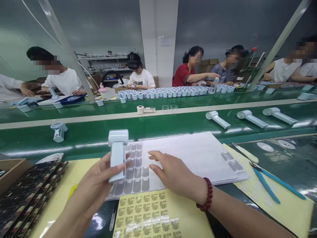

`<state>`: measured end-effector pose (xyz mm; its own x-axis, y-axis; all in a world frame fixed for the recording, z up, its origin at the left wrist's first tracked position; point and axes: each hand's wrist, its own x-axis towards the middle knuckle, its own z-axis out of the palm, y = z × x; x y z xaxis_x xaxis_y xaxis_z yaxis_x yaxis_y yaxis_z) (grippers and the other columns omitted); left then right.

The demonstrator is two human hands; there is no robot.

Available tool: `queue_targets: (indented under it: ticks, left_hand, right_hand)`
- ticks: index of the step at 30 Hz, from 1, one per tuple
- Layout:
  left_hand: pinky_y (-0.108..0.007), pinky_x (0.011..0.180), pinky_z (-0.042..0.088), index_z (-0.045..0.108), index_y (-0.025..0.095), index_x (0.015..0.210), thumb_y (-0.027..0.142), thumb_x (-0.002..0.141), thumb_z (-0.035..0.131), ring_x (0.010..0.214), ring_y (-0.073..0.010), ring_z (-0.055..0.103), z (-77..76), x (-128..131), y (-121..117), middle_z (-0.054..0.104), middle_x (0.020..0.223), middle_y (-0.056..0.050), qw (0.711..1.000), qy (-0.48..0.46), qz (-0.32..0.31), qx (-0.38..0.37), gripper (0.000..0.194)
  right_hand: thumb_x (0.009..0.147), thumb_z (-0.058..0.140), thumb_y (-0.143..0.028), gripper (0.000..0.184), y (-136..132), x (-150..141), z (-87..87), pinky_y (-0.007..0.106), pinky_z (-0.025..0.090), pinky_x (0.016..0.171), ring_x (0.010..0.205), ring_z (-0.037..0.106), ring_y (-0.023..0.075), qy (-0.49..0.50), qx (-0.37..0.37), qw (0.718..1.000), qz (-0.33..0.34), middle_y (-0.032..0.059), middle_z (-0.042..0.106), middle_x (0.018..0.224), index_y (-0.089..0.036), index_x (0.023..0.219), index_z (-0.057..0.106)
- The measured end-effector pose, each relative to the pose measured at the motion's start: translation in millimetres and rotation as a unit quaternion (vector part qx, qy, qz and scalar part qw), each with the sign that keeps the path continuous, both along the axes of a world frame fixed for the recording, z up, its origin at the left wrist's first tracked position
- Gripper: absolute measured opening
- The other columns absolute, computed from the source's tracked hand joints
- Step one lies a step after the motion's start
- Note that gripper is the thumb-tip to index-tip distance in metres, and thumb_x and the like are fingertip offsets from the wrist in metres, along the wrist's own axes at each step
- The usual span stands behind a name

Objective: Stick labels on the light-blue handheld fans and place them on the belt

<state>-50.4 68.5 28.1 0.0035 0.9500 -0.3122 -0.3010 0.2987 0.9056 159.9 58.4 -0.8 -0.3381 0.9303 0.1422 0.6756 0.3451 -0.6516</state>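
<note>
My left hand (101,175) is wrapped around the flat handle of a light-blue handheld device (118,150) with a round cylindrical head, held upright with its head at the top. Behind and below it lies a white sheet of grey die-cut stickers (137,172). Over that white sheet hovers my right hand (170,170), fingers apart and holding nothing, with a red bead bracelet (206,194) on the wrist. Nearer to me is a yellow sheet of small printed labels (148,215). Tweezers (113,218) lie at its left edge.
Blue-handled nippers (267,185) and a pale-handled knife (245,152) lie at right. Black printed boxes (29,191) stand at left. A green conveyor (170,120) crosses ahead, bearing several similar devices (218,119). Rows of blue parts (163,93) and several co-workers (190,71) are beyond.
</note>
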Motion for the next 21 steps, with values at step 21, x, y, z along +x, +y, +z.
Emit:
queue_targets:
  ticks: [21]
  left_hand:
    - [-0.049,0.092,0.052,0.059,0.018,0.124,0.032,0.09,0.063,0.112,-0.0266,0.06,-47.3,-95,230,0.058,0.131,-0.011,0.881,0.405,0.246,-0.011,0.036]
  right_hand:
    - [0.094,0.038,-0.022,0.052,27,19,-59.1,0.038,0.058,0.086,0.11,0.066,0.0261,0.058,-0.11,0.988,0.092,0.0063,0.066,0.131,-0.027,0.145,0.045]
